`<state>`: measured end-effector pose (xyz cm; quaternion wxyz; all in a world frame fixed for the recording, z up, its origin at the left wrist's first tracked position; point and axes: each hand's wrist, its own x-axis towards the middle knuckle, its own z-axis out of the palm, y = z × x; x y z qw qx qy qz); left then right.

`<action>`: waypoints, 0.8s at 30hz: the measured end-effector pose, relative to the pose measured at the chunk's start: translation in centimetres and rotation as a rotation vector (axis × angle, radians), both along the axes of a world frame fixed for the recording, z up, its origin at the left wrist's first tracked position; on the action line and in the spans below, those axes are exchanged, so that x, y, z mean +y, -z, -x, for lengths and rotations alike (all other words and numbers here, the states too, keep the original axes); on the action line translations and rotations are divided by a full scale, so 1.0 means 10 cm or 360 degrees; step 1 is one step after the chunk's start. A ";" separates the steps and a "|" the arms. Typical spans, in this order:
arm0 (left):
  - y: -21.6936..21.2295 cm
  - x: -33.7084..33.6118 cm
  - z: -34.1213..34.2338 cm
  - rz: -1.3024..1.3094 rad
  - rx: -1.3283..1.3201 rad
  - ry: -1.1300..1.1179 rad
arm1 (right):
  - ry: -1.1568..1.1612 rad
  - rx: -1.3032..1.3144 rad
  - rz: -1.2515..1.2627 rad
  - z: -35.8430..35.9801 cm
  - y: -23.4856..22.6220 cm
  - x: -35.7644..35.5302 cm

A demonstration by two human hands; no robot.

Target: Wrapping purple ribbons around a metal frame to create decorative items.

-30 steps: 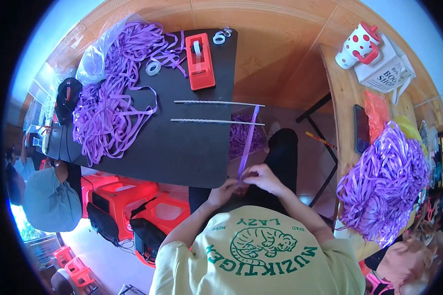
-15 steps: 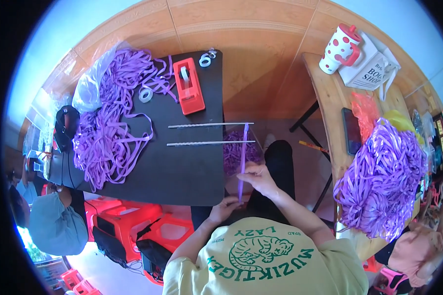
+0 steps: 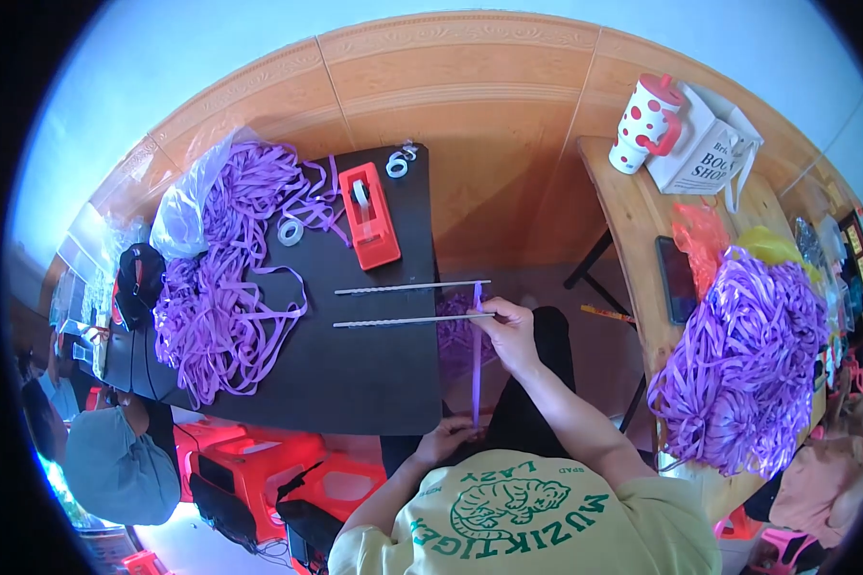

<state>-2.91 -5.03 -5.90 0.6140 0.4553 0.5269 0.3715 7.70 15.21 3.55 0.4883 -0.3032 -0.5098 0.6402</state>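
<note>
Since the earlier frame the hands have drawn apart. Right hand (image 3: 510,331) now pinches purple ribbon (image 3: 477,355) at black tabletop (image 3: 355,374) edge, centre frame; left hand (image 3: 451,441) grips its lower end, ribbon taut.

The purple ribbon (image 3: 477,355) looks like thin, glossy plastic. Beside it, the black table (image 3: 355,374) is matt and smooth, its two rods (image 3: 408,304) dull metal, the red tape dispenser (image 3: 371,215) shiny plastic.

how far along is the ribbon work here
Done: a big heap of purple ribbons sits on the wooden table. In hand: the right hand and left hand hold one purple strip taut at the two metal rods. Left: a loose ribbon pile on the black table.
</note>
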 end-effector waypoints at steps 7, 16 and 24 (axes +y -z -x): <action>0.01 0.04 -0.02 0.0119 -0.0284 -0.0060 | 0.0230 -0.0190 -0.0329 0.02 -0.04 -0.05; -0.85 0.38 -0.28 -0.0980 0.1158 -0.0500 | 0.0163 0.0013 -0.0138 0.00 0.03 -0.03; -0.89 1.17 -0.40 -0.0995 0.0594 -0.1108 | 0.0081 -0.0003 -0.0100 -0.08 -0.03 -0.06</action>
